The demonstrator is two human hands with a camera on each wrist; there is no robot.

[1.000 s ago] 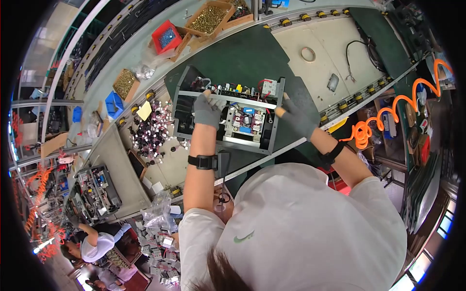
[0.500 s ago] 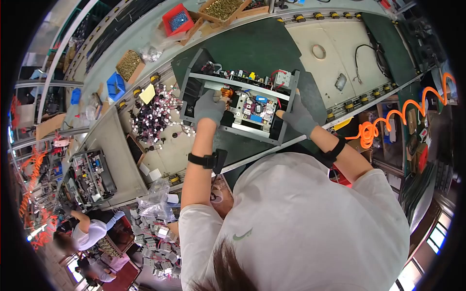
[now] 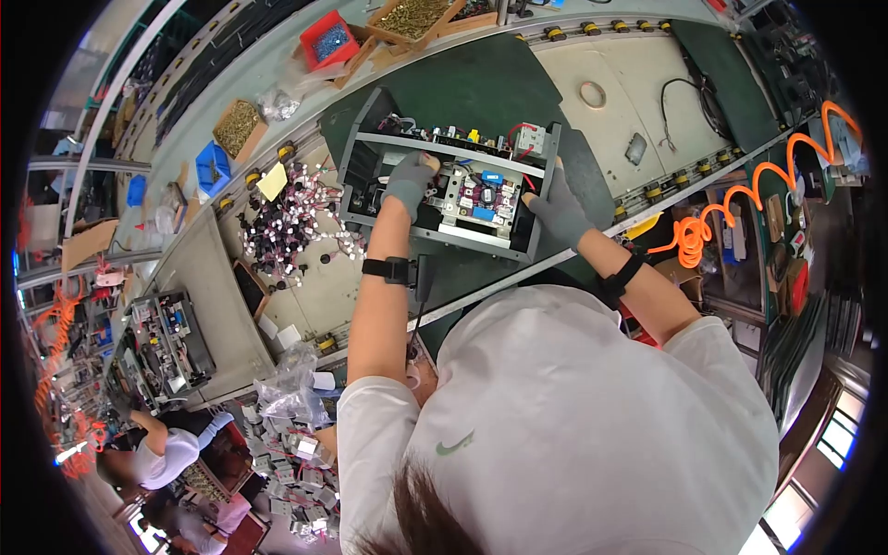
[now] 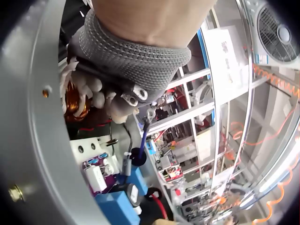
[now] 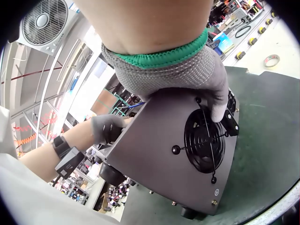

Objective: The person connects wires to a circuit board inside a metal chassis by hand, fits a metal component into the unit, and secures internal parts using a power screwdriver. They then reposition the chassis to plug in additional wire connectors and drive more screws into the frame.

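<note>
A dark metal housing (image 3: 444, 239) with circuit boards inside lies on the green mat (image 3: 481, 83). My gloved left hand (image 3: 407, 183) reaches into its left part, below the long crossbar. Close up in the left wrist view, the curled fingers of my left hand (image 4: 126, 65) hold a copper coil (image 4: 75, 103), beside loose cable lugs (image 4: 139, 93). My right hand (image 3: 561, 211) grips the housing's right end panel, thumb at the upper edge. In the right wrist view, fingers of my right hand (image 5: 173, 75) lie across that panel (image 5: 159, 140), next to a round fan grille (image 5: 204, 140).
A pile of small wired connectors (image 3: 287, 217) is left of the housing. Behind are a blue bin (image 3: 212, 168), a red bin (image 3: 328, 42) and boxes of screws (image 3: 238, 128). A tape ring (image 3: 592, 93) and black cable (image 3: 668, 106) lie to the right.
My left hand has gone from the crossbar down into the housing and around the coil. My right hand has stayed at the right end panel. The head view has shifted slightly.
</note>
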